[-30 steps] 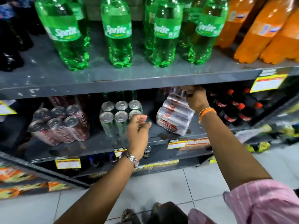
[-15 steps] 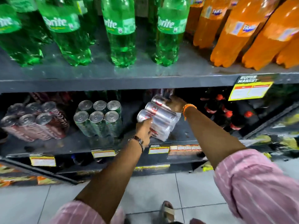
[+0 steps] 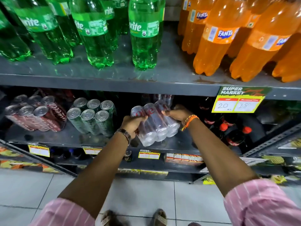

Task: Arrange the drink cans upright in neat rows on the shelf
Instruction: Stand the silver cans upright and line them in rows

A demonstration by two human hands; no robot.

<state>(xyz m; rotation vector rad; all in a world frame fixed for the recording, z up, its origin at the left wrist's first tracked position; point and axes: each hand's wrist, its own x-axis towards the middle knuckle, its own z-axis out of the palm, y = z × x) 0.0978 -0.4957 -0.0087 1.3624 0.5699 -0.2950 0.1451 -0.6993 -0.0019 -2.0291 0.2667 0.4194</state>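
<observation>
The left hand [image 3: 132, 122] has joined the right hand [image 3: 176, 112]; both grip the tilted silver can pack [image 3: 154, 123] near the shelf [image 3: 68, 139] lip, with open room beside the green can pack [image 3: 92, 116].

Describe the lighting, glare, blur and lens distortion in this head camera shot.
Head view: bright overhead light puts glare on the green bottles and orange bottles; the lower shelf sits in deep shadow, its back nearly black. The wrapped silver can pack is smeared by motion blur, as are the left hand and right hand. Wide-angle distortion splays the bottles outward.
</observation>
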